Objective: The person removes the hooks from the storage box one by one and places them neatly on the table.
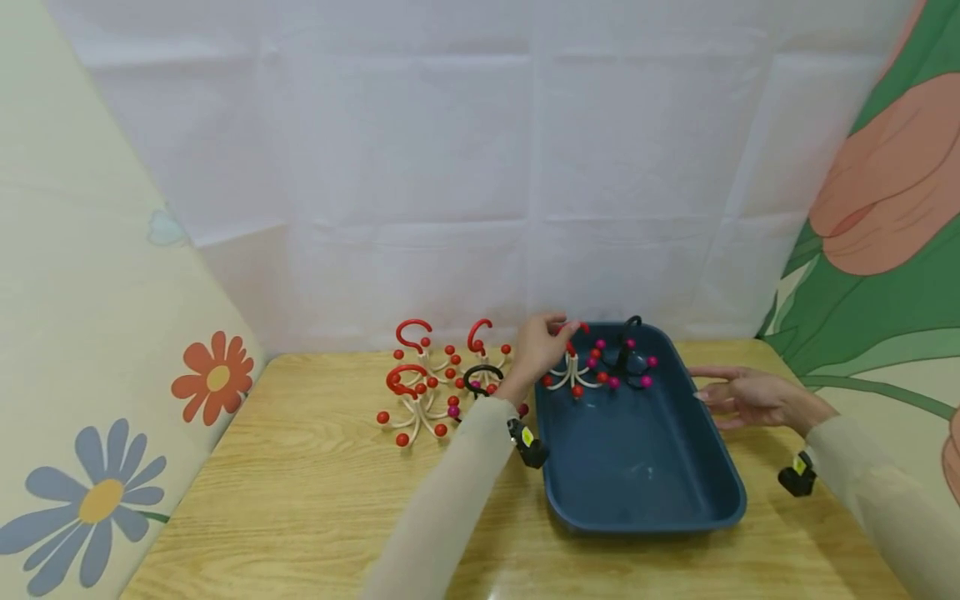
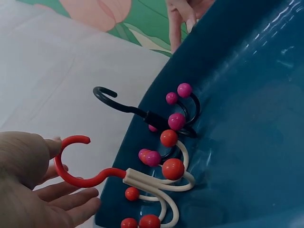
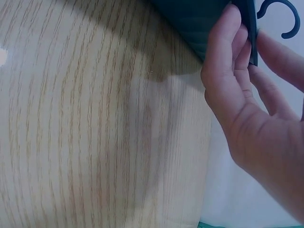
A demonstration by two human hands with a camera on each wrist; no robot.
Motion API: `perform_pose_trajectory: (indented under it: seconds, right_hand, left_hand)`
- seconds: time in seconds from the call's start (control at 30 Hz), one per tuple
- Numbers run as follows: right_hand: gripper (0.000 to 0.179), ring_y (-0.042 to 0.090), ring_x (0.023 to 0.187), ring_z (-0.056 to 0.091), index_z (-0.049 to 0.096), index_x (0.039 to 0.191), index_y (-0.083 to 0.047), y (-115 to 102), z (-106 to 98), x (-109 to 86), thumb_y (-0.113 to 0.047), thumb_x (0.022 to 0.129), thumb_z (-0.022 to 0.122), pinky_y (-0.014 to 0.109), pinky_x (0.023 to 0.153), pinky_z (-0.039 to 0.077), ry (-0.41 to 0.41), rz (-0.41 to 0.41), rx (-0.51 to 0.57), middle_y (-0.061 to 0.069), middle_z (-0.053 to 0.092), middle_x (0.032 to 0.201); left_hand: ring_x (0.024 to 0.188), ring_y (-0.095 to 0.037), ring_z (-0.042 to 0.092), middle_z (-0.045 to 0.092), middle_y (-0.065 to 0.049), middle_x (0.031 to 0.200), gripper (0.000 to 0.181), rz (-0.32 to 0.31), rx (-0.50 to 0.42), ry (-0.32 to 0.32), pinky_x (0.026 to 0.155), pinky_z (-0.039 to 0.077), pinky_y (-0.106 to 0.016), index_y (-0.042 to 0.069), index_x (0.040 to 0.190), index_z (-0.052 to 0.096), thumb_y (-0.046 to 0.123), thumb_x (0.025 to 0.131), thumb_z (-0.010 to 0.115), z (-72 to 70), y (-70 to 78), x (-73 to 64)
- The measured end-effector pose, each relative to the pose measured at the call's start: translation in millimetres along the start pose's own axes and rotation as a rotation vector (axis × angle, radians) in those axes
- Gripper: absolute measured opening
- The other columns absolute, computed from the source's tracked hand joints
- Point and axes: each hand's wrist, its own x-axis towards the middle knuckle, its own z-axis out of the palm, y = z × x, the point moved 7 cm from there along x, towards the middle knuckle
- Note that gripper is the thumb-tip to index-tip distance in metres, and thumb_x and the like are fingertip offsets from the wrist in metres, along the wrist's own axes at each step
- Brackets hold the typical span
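Observation:
My left hand is at the far left rim of a dark blue basin. In the left wrist view, its thumb touches the red hook of a cream multi-arm hanger with red ball tips, and its fingers are spread loosely. That hanger stands in the basin's far end, its hook above the rim. Beside it stands a black multi-arm hanger with magenta balls. My right hand holds the basin's right rim, with fingers on both sides of the edge in the right wrist view.
Left of the basin, several more hangers stand close together on the wooden table: cream ones with red hooks and a black-hooked one, partly hidden by my left arm. A white cloth hangs behind the table.

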Motion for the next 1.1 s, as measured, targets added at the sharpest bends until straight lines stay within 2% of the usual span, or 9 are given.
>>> perform_pose_trajectory:
  seconds: [0.27, 0.47, 0.73, 0.87, 0.97, 1.1]
  right_hand:
    - [0.079, 0.007, 0.105, 0.074, 0.012, 0.171, -0.012, 0.8, -0.4, 0.1, -0.017, 0.108, 0.060, 0.037, 0.091, 0.061, 0.002, 0.003, -0.003, -0.008, 0.073, 0.115]
    - [0.079, 0.006, 0.106, 0.073, 0.011, 0.170, -0.011, 1.0, -0.3, 0.3, -0.017, 0.108, 0.059, 0.037, 0.091, 0.061, 0.008, 0.007, -0.004, -0.009, 0.072, 0.115]
    - [0.077, 0.007, 0.106, 0.072, 0.014, 0.170, -0.012, 2.7, -0.8, 0.9, -0.017, 0.108, 0.059, 0.037, 0.091, 0.061, 0.020, 0.009, -0.007, -0.009, 0.072, 0.114]
    - [0.074, 0.007, 0.106, 0.072, 0.019, 0.170, -0.015, 2.4, -0.2, 0.7, -0.017, 0.108, 0.060, 0.037, 0.091, 0.060, 0.024, 0.008, 0.000, -0.009, 0.073, 0.114]
    - [0.074, 0.007, 0.106, 0.072, 0.021, 0.170, -0.015, 1.8, 0.3, 0.4, -0.017, 0.108, 0.060, 0.037, 0.092, 0.060, 0.024, 0.007, 0.003, -0.010, 0.073, 0.115]
    - [0.074, 0.007, 0.106, 0.072, 0.020, 0.170, -0.016, 1.4, 0.6, 0.1, -0.017, 0.108, 0.060, 0.037, 0.092, 0.060, 0.023, 0.007, 0.006, -0.010, 0.073, 0.115]
  left_hand:
    - [0.110, -0.029, 0.074, 0.078, -0.014, 0.121, 0.031, 0.044, 0.019, 0.033, 0.091, 0.061, -0.044, 0.005, 0.126, 0.076, 0.027, 0.106, 0.066, 2.1, -0.8, 3.6]
    - [0.088, -0.023, 0.072, 0.081, -0.012, 0.105, 0.025, 0.040, 0.001, 0.037, 0.074, 0.056, -0.031, 0.007, 0.114, 0.082, 0.025, 0.105, 0.067, 2.4, -2.1, 2.8]
    - [0.088, -0.022, 0.073, 0.081, -0.013, 0.109, 0.025, 0.043, -0.009, 0.023, 0.073, 0.054, -0.028, 0.011, 0.118, 0.082, 0.026, 0.105, 0.067, 2.8, -4.3, 1.7]
    - [0.082, -0.020, 0.070, 0.082, -0.012, 0.106, 0.025, 0.048, -0.020, 0.025, 0.067, 0.049, -0.024, 0.010, 0.119, 0.082, 0.026, 0.105, 0.068, 3.1, -6.1, 2.2]
    - [0.083, -0.026, 0.072, 0.081, -0.013, 0.108, 0.026, 0.047, -0.032, 0.023, 0.065, 0.046, -0.023, 0.010, 0.120, 0.081, 0.026, 0.105, 0.068, 3.2, -7.0, 2.3]
    - [0.072, -0.019, 0.067, 0.081, -0.012, 0.112, 0.026, 0.050, -0.023, 0.023, 0.062, 0.043, -0.022, 0.012, 0.121, 0.081, 0.027, 0.105, 0.067, 3.0, -7.0, 2.5]
